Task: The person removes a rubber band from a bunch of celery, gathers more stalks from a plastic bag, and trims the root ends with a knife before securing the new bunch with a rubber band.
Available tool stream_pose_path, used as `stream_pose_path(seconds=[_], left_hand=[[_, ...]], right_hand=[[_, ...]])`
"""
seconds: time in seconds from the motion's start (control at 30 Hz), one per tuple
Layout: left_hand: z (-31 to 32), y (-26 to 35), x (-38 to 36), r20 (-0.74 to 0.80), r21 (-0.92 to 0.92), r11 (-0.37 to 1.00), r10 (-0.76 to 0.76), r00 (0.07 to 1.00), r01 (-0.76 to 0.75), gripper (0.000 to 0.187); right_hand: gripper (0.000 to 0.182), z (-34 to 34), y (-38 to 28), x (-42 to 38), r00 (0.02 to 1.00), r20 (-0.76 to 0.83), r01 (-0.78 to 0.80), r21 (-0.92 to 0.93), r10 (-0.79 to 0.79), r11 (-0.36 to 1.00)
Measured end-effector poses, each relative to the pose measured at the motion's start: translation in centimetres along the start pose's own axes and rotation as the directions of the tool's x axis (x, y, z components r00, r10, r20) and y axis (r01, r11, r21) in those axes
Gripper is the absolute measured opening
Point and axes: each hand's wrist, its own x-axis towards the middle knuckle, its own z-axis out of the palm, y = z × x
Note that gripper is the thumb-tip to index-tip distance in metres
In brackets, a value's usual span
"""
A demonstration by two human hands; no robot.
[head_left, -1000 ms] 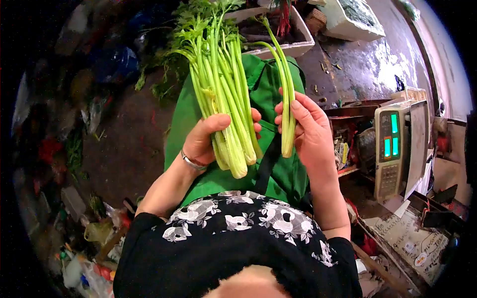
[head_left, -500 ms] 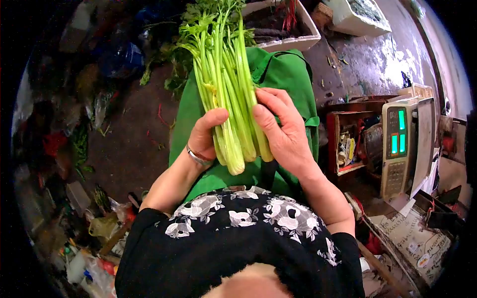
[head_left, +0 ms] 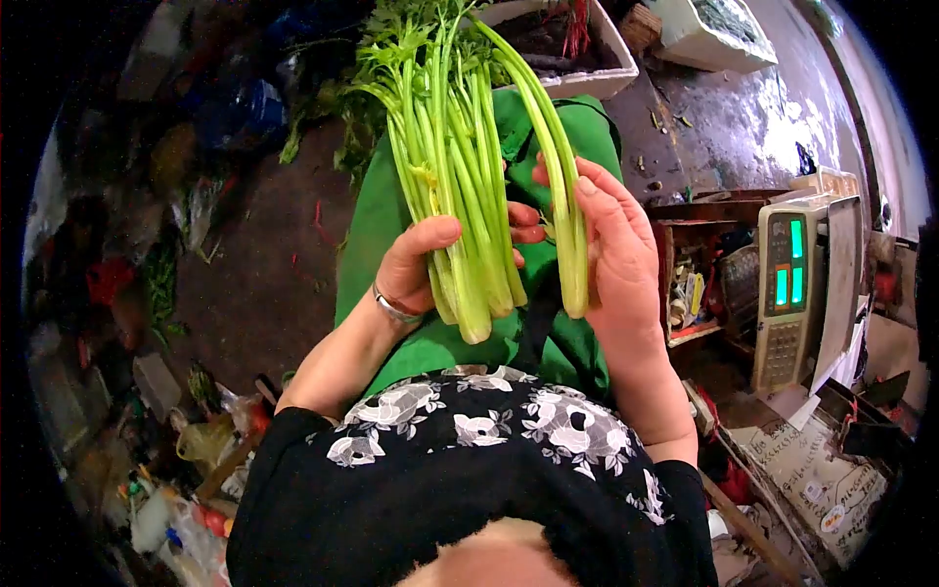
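Note:
A bunch of green celery lies over my lap, leafy tops pointing away and pale butts toward me. My left hand is wrapped round the lower part of the bunch, thumb on top and fingertips showing on its far side. To the right, my right hand grips a separate celery stalk, thumb over it and fingers partly behind. A gap shows between the base of this stalk and the bunch, while their upper ends come together near the leaves. Green fabric covers my legs beneath.
At right stands a scale with a lit display, beside a wooden box of small items. White foam boxes sit ahead. Plastic bags and scraps litter the floor at left. Cardboard with writing lies at lower right.
My right hand has moved right, drawing one celery stalk away from the bunch at its base. My left hand still holds the rest, its fingertips now visible on the far side.

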Motion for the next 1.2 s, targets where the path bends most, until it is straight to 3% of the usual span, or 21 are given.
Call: stream_pose_path(seconds=[0.1, 0.13, 0.2, 0.27, 0.33, 0.5, 0.6, 0.67, 0.73, 0.8, 0.83, 0.9, 1.13, 1.2], left_hand=[[0.1, -0.3, -0.3, -0.059, 0.013, 0.999, 0.038, 0.997, -0.038, 0.074], [-0.1, -0.3, -0.5, -0.100, 0.006, 0.999, 0.042, 0.994, -0.041, 0.073], [-0.6, -0.3, -0.9, -0.182, -0.006, 0.999, 0.051, 0.982, -0.053, 0.071], [-0.8, -0.4, -1.0, -0.189, -0.044, 0.998, 0.045, 0.981, -0.055, 0.070], [-1.3, -0.6, -1.1, -0.169, -0.072, 0.997, 0.023, 0.985, -0.036, 0.070], [-0.9, -0.5, -0.9, -0.168, -0.038, 0.997, 0.062, 0.984, -0.069, 0.070], [-0.8, -0.4, -1.0, -0.184, -0.059, 0.998, 0.023, 0.983, -0.034, 0.070], [-0.9, -0.3, -1.0, -0.181, -0.024, 1.000, 0.000, 0.984, -0.005, 0.071], [-0.1, -0.1, -0.9, -0.179, -0.029, 0.999, 0.009, 0.984, -0.014, 0.072], [0.1, 0.0, -0.9, -0.199, -0.001, 1.000, 0.009, 0.980, -0.009, 0.071], [-0.1, -0.1, -0.8, -0.198, 0.000, 1.000, 0.013, 0.980, -0.014, 0.071], [-0.7, -0.7, -0.7, -0.205, -0.005, 1.000, -0.030, 0.978, 0.029, 0.069], [0.2, -0.4, -0.6, -0.202, 0.050, 0.999, -0.008, 0.979, 0.018, 0.059], [0.8, -0.4, -0.5, -0.235, 0.225, 0.974, 0.054, 0.971, 0.000, 0.053]], right_hand=[[0.033, 0.5, 0.7, -0.1, 0.999, -0.004, 0.032, -0.110, -0.033, 0.993], [0.026, -0.4, 1.7, 0.3, 1.000, 0.009, 0.029, -0.231, -0.027, 0.972], [0.029, -1.7, 4.0, 1.1, 0.943, 0.261, 0.322, -0.557, -0.207, 0.766], [0.030, -1.9, 4.9, 0.9, 0.943, 0.251, 0.325, -0.560, -0.218, 0.762], [0.031, -1.6, 5.4, 0.6, 0.920, 0.279, 0.392, -0.645, -0.275, 0.657], [0.031, -2.0, 5.4, 1.1, 0.914, 0.290, 0.405, -0.615, -0.284, 0.676], [0.036, -1.7, 5.1, 1.7, 0.911, 0.297, 0.412, -0.699, -0.287, 0.584], [0.039, -0.7, 4.6, 1.8, 0.951, 0.162, 0.302, -0.669, -0.263, 0.679], [0.047, -1.0, 4.8, 2.1, 0.937, 0.189, 0.338, -0.706, -0.295, 0.622], [0.054, -0.7, 4.8, 1.8, 0.981, 0.084, 0.190, -0.631, -0.176, 0.752], [0.054, -0.6, 4.4, 1.9, 0.980, 0.089, 0.192, -0.632, -0.176, 0.751], [0.059, -0.7, 3.4, 2.0, 0.999, 0.030, -0.003, -0.593, 0.025, 0.805], [0.056, -0.7, 1.4, 4.0, 0.957, 0.137, -0.174, -0.437, 0.256, 0.883], [0.055, -0.1, 1.0, 4.5, 0.938, 0.182, -0.183, -0.460, 0.295, 0.869]])
